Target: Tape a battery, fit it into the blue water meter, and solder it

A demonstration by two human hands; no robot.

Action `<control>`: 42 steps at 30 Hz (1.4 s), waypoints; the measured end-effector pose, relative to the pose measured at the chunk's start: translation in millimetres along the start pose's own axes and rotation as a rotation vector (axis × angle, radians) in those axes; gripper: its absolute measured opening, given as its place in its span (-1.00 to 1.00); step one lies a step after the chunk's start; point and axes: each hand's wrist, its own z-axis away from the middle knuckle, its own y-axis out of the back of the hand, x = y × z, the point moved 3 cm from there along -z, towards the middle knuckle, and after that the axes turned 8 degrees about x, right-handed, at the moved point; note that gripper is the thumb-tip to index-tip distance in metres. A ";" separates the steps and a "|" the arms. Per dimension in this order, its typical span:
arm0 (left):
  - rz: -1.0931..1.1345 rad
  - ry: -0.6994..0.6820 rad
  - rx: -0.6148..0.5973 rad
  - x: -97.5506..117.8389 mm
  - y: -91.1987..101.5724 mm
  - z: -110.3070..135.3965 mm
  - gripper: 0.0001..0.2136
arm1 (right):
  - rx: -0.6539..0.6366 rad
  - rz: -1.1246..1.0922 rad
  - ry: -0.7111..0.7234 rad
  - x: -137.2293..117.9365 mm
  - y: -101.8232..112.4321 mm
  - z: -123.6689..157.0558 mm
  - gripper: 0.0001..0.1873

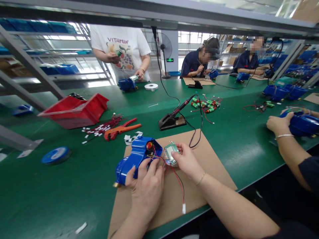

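Observation:
My left hand point(146, 183) grips a blue plastic housing point(134, 158) lying on a brown cardboard mat point(211, 166). A red button part shows in its open top. My right hand point(187, 161) pinches a small circuit module with a green display point(170, 154) just right of the housing. Red and black wires point(175, 176) run from the housing past the module to a white plug point(183, 208) near the mat's front edge.
A soldering iron on its black stand point(171, 120) sits behind the mat. Orange pliers point(121, 130), white-tipped wires, a red bin point(74, 111) and a blue tape roll point(56, 155) lie left. Green batteries point(205, 105) lie beyond. A co-worker's hand point(277, 124) holds a blue housing at right; other people work opposite.

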 end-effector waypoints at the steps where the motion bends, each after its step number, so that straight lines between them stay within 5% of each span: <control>1: -0.015 0.007 -0.008 -1.2 -2.7 1.0 -0.73 | 0.000 -0.004 -0.004 0.7 -0.3 -0.4 -0.67; 14: -0.129 -0.170 -0.162 15.0 -33.2 -11.5 -0.63 | -0.032 -0.134 -0.191 -2.4 -1.1 -1.0 -0.71; 17: -0.088 -0.250 -0.173 18.7 -22.9 -10.0 -0.55 | -0.002 -0.134 -0.157 2.4 0.8 -4.4 -0.61; 21: 0.000 -0.303 -0.147 2.3 14.1 -4.8 -0.58 | 0.011 -0.106 -0.108 10.4 4.3 -8.7 -0.51; 23: 0.036 -0.172 -0.053 -23.4 32.2 -5.8 -0.64 | -0.009 -0.103 -0.101 12.7 5.4 -9.5 -0.49; 25: 0.079 0.197 0.035 -60.6 39.4 -7.4 -0.53 | -0.029 -0.106 -0.099 13.5 5.8 -9.4 -0.48; 27: 0.158 0.442 -0.074 -89.8 30.3 -6.3 -0.22 | -0.042 -0.110 -0.100 13.0 5.6 -8.4 -0.46; 29: 0.225 0.479 -0.209 -102.4 16.9 -5.2 -0.13 | -0.050 -0.117 -0.103 11.5 5.6 -6.1 -0.45; 42: 0.189 0.200 -0.079 -43.2 11.3 7.5 -0.40 | 0.017 -0.138 -0.136 -0.8 61.3 28.2 -0.36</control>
